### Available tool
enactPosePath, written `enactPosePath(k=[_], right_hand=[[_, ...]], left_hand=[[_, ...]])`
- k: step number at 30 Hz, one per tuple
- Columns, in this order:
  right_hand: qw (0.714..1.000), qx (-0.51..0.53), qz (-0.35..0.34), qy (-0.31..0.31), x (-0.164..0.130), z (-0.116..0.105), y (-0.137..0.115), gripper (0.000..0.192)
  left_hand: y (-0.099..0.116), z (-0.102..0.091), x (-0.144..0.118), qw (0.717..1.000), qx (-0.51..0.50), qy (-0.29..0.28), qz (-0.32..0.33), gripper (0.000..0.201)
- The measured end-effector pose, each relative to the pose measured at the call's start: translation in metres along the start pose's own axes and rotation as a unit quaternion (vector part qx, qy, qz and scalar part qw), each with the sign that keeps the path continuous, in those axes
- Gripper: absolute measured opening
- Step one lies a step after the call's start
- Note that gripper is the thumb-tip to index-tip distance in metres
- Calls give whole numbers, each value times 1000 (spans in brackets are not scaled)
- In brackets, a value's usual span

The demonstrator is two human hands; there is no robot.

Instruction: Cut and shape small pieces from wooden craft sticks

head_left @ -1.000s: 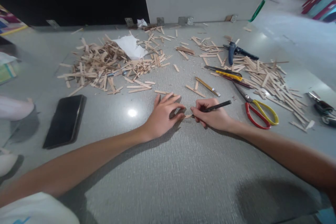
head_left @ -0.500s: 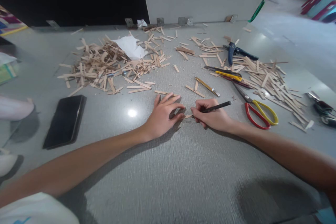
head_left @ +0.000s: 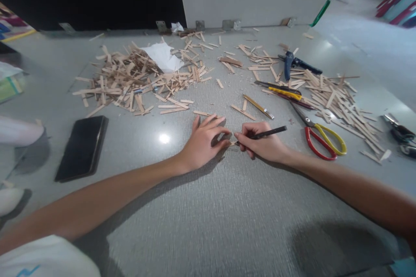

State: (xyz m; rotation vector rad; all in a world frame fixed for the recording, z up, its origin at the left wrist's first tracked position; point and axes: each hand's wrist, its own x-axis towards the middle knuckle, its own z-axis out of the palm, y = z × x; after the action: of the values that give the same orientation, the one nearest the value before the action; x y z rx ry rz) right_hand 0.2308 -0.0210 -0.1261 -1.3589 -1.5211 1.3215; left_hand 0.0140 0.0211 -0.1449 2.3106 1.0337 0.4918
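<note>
My left hand (head_left: 202, 143) lies on the grey table (head_left: 208, 207), fingers pressing down on a small wooden stick piece (head_left: 232, 143). My right hand (head_left: 263, 142) grips a thin black knife (head_left: 269, 132) like a pen, its tip against that piece between the two hands. Most of the stick is hidden under my fingers.
A big heap of wooden sticks (head_left: 130, 80) and white paper (head_left: 162, 57) lie far left; more sticks (head_left: 338, 99) at right. Red-and-yellow scissors (head_left: 320, 136), cutters (head_left: 281, 91), blue pliers (head_left: 294, 62), a metal strip (head_left: 258, 106), a black phone (head_left: 82, 147). Another person's sleeve (head_left: 16, 130) at left.
Both hands stay on the small stick; the right hand with the knife has crept slightly left toward the left fingers. The view has shifted a little.
</note>
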Motion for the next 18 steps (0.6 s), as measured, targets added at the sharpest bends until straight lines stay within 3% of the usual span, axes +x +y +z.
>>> enactPosePath(k=[18], right_hand=[[1000, 2, 18, -15, 3, 0, -2, 55]], left_hand=[[-2, 2, 0, 1000, 3, 7, 9, 20]])
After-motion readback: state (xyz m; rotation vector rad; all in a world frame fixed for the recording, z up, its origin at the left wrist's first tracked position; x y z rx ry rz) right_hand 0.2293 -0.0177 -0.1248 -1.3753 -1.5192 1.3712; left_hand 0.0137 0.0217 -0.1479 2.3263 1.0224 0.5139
